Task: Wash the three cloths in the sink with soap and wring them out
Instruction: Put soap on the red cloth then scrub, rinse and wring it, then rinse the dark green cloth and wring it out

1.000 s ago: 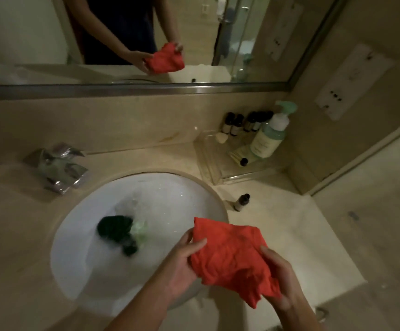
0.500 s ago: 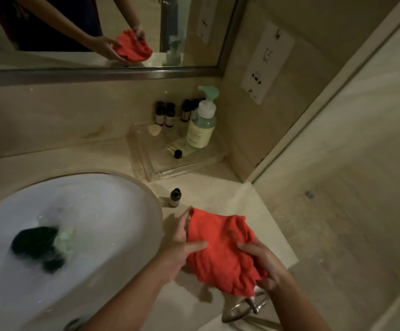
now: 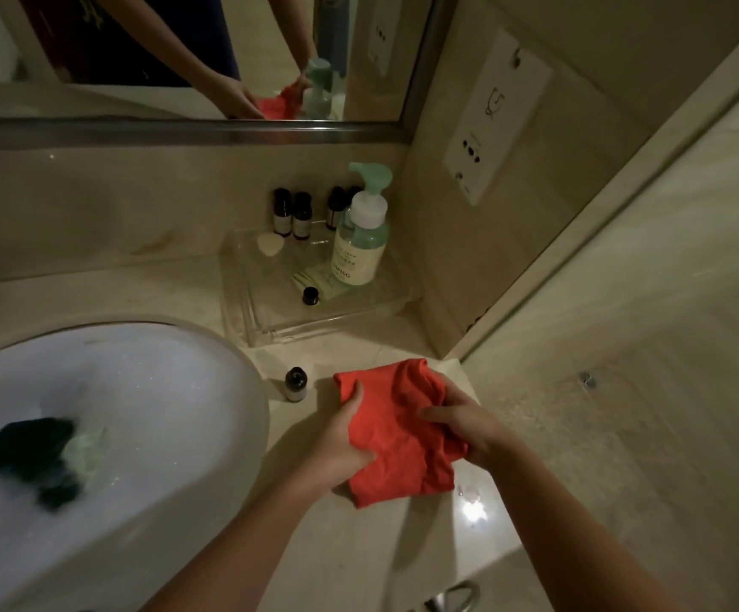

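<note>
Red cloth [image 3: 396, 428] is held bunched over the tabletop [image 3: 403, 545], right of the sink [image 3: 208, 457], and is gripped from both sides. Left hand [image 3: 343, 443] is clamped on its left edge, thumb on top; right hand [image 3: 462, 424] is curled around its right side. Dark cloth [image 3: 32, 448] and pale green cloth [image 3: 85, 450] are seen in the soapy water in the sink, touching. Small dark bottle [image 3: 295, 384] stands upright just beside the sink rim. Pump bottle [image 3: 361, 234] is set in the clear tray [image 3: 266, 329] at the back corner.
</note>
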The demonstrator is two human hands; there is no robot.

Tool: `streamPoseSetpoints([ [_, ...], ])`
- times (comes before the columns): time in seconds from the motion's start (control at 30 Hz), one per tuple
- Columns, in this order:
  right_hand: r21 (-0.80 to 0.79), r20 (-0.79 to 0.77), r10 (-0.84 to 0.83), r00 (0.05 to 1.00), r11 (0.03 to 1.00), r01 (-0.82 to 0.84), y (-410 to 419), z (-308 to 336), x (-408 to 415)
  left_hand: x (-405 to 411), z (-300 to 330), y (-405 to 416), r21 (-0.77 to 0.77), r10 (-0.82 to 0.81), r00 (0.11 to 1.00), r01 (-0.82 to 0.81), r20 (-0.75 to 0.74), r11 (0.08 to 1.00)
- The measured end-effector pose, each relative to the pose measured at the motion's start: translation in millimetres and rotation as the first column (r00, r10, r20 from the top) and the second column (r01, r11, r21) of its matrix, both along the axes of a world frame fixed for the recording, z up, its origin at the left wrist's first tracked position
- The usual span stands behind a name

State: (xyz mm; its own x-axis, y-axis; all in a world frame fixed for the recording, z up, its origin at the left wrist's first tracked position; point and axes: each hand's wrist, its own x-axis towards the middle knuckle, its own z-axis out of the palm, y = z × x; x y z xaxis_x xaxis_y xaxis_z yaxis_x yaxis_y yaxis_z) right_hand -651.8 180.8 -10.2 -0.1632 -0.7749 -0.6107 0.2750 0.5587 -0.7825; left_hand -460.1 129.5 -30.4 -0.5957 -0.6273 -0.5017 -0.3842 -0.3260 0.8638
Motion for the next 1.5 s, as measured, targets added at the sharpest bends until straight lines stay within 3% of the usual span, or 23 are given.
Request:
streamPoseSetpoints([
  [0.1,0.021,-0.154,0.081,0.985,0.997,-0.079,-16,-4,-11,-13,-4,-4,-0.066,0.025,0.998,-0.021,0.054,0.998],
  [0.17,0.078,-0.302,0.066,0.951,0.996,-0.045,-22,-11,-16,-20,-5,-6,-0.112,0.012,0.995,0.000,0.100,0.994],
  [0.23,0.132,-0.483,0.084,0.872,0.991,-0.022,-22,-16,-18,-24,2,-6,-0.227,-0.004,0.970,0.061,0.242,0.972],
  [0.3,0.235,-0.719,0.223,0.658,0.969,-0.071,-19,-16,-19,-27,10,-6,-0.373,0.004,0.883,0.195,0.469,0.907],
  [0.37,0.334,-0.884,0.332,0.329,0.941,-0.052,-13,-13,-16,-27,16,-4,-0.403,0.017,0.780,0.305,0.626,0.863],
  [0.43,0.226,-0.974,0.227,-0.001,0.970,-0.094,-7,-16,-15,-24,16,-2,-0.465,0.039,0.719,0.407,0.694,0.786],
  [0.47,0.133,-0.989,0.115,-0.096,0.970,-0.202,-5,-21,-15,-23,14,1,-0.514,0.036,0.723,0.454,0.690,0.728],
  [0.5,0.048,-0.992,0.003,-0.129,0.936,-0.348,-2,-27,-14,-23,10,3,-0.559,0.010,0.745,0.492,0.667,0.667],
  [0.57,0.061,-0.998,0.033,-0.056,0.777,-0.627,1,-41,-13,-28,0,5,-0.604,-0.071,0.768,0.554,0.637,0.572],
  [0.63,0.203,-0.959,0.283,-0.016,0.647,-0.735,3,-50,-14,-30,-13,3,-0.583,-0.104,0.720,0.630,0.686,0.513],
  [0.73,0.343,-0.897,0.436,-0.069,0.591,-0.730,1,-58,-20,-24,-30,-2,-0.482,-0.151,0.651,0.679,0.744,0.554],
  [0.9,0.495,-0.832,0.520,-0.192,0.541,-0.680,-4,-42,-14,-19,-28,0,-0.500,-0.140,0.671,0.660,0.728,0.560],
  [1.03,0.390,-0.911,0.354,-0.213,0.564,-0.727,1,-23,19,15,-20,24,-0.556,-0.125,0.716,0.628,0.687,0.544],
  [1.17,0.308,-0.951,0.138,-0.276,0.488,-0.817,6,-27,74,80,-20,41,-0.555,-0.030,0.714,0.568,0.699,0.607],
  [1.33,0.292,-0.952,0.202,-0.231,0.364,-0.884,-13,-33,160,164,-23,37,-0.486,0.094,0.632,0.484,0.769,0.728],
  [1.5,0.298,-0.932,0.296,-0.207,0.308,-0.903,-43,-42,241,245,-27,30,-0.450,0.198,0.594,0.312,0.780,0.837],
])
